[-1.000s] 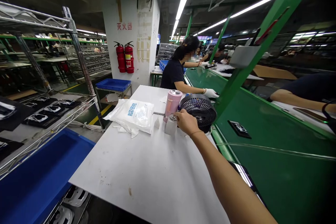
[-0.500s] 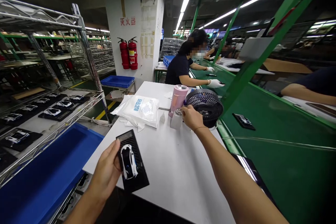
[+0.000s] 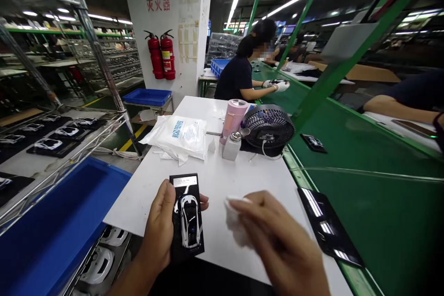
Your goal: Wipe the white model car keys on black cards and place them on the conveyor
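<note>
My left hand (image 3: 159, 231) grips a black display base (image 3: 185, 245) near the table's front edge, with a white model car (image 3: 188, 222) mounted on it. My right hand (image 3: 277, 240) pinches a white wipe (image 3: 236, 224) close beside the car, not touching it. Both are over a white table (image 3: 145, 203). Farther off stand a pink bottle (image 3: 233, 120), a small silver-capped bottle (image 3: 231, 146), a white bag of wipes (image 3: 180, 136) and a black desk fan (image 3: 268, 127).
A green conveyor belt (image 3: 374, 203) runs along the right, with black bases on it and at its edge. On the left are a wire shelf (image 3: 69, 148) of model cars and a blue bin (image 3: 52, 226). A co-worker in a dark shirt (image 3: 236, 78) works at the far belt.
My right hand has left the small bottle and come nearer, holding a wipe. My left hand has brought the car base toward the table's middle, more upright.
</note>
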The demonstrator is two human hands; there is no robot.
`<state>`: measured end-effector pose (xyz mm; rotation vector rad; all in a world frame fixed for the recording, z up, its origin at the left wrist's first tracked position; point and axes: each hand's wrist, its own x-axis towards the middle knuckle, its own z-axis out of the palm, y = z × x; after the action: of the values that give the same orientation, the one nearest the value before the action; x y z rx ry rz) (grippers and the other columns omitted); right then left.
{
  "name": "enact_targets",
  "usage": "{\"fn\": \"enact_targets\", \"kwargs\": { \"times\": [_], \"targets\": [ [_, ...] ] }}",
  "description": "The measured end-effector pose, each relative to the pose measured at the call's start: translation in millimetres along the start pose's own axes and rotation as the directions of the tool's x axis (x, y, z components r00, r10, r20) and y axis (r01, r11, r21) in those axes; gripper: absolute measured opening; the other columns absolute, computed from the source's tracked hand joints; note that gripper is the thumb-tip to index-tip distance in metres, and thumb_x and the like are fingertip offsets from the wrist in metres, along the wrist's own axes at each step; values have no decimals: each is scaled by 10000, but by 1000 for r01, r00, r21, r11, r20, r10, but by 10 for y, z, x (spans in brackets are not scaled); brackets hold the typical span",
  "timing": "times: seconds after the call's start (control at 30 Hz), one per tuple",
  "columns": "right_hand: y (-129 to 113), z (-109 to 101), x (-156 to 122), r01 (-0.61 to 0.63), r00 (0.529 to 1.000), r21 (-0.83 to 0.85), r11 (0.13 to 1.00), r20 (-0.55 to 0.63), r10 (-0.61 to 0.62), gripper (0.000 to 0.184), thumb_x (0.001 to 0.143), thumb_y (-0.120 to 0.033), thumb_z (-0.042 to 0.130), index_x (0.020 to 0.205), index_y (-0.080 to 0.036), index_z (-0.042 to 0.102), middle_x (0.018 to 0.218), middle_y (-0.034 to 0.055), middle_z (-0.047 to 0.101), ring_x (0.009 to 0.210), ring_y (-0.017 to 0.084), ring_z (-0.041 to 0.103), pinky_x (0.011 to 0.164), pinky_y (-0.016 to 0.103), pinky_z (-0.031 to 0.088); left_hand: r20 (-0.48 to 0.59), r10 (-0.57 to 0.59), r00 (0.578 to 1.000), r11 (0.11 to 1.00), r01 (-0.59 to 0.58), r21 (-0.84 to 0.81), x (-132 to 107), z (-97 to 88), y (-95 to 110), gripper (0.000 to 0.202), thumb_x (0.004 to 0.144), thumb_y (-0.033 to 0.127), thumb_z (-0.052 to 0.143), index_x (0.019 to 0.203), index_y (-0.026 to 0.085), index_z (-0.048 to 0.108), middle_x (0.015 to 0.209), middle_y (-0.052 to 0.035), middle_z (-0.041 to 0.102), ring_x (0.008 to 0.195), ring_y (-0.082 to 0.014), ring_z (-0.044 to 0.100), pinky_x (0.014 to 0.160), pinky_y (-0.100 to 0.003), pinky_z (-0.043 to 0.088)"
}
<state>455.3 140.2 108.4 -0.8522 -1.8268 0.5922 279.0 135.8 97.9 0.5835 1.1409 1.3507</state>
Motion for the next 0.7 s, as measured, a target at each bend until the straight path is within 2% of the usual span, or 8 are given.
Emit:
{"fn": "enact_targets", "kwargs": {
  "times": [0.03, 0.1, 0.2, 0.27, 0.37, 0.47, 0.6, 0.7],
  "targets": [
    [-63, 80, -109, 22, 1000, 59, 998, -7, -22, 334, 884, -111, 466, 1180, -235, 559, 813, 49, 512, 612, 126, 542, 469, 211, 461, 6, 3, 1000, 1000, -3, -3, -20, 31, -15, 388, 767, 559, 467, 871, 203, 583, 798, -108, 709, 710, -244, 665, 542, -305, 505],
    [-137, 222, -232, 16, 1000, 63, 998, -15, -15, 369, 871, -80, 464, 1196, -236, 548, 814, 52, 502, 634, 129, 539, 498, 219, 474, 24, -1, 1000, 1000, 1, -9, -55, 70, -49, 384, 769, 556, 461, 875, 210, 590, 817, -110, 706, 666, -230, 657, 531, -310, 507],
    [-169, 370, -285, 2, 1000, -34, 999, 2, -2, 388, 860, -70, 472, 1204, -237, 540, 846, 61, 500, 685, 141, 542, 582, 251, 495, 35, 0, 999, 1000, 0, -2, -98, 81, -93, 380, 763, 559, 468, 891, 223, 592, 810, -109, 702, 698, -246, 657, 622, -367, 532],
    [-159, 426, -306, 47, 999, -116, 992, 9, -46, 380, 856, -85, 473, 1199, -232, 544, 846, 65, 491, 683, 147, 531, 581, 260, 490, 37, 22, 999, 1000, -22, 8, -125, 76, -108, 373, 758, 554, 480, 894, 225, 592, 812, -110, 700, 726, -253, 658, 668, -386, 533],
    [-129, 450, -342, 102, 995, -173, 980, 6, -102, 383, 857, -93, 456, 1209, -222, 535, 826, 65, 468, 668, 144, 510, 523, 233, 462, 31, 39, 999, 999, -39, -12, -163, 76, -102, 371, 763, 540, 484, 879, 204, 592, 815, -118, 700, 720, -259, 659, 657, -392, 535],
    [-133, 430, -347, 52, 999, -146, 988, 22, -50, 409, 856, -57, 451, 1232, -208, 509, 841, 68, 468, 678, 137, 505, 527, 223, 458, 28, 21, 999, 999, -20, -42, -191, 101, -71, 360, 785, 513, 470, 876, 179, 570, 797, -116, 702, 734, -267, 662, 643, -397, 538],
    [-181, 431, -318, 133, 991, -127, 983, 42, -129, 372, 839, -39, 449, 1180, -159, 538, 831, 76, 473, 716, 158, 511, 665, 309, 496, 35, -55, 998, 998, 56, -31, -197, 149, -21, 357, 821, 472, 435, 920, 149, 547, 803, -122, 704, 686, -236, 660, 628, -365, 535],
    [-188, 403, -345, 156, 982, -150, 976, 128, -137, 333, 868, -84, 424, 1161, -176, 551, 816, 75, 473, 666, 152, 503, 558, 262, 473, 2, -134, 991, 989, 134, -56, -176, 158, 15, 399, 817, 484, 434, 928, 119, 553, 784, -147, 702, 678, -244, 663, 612, -359, 530]
  ]
}}
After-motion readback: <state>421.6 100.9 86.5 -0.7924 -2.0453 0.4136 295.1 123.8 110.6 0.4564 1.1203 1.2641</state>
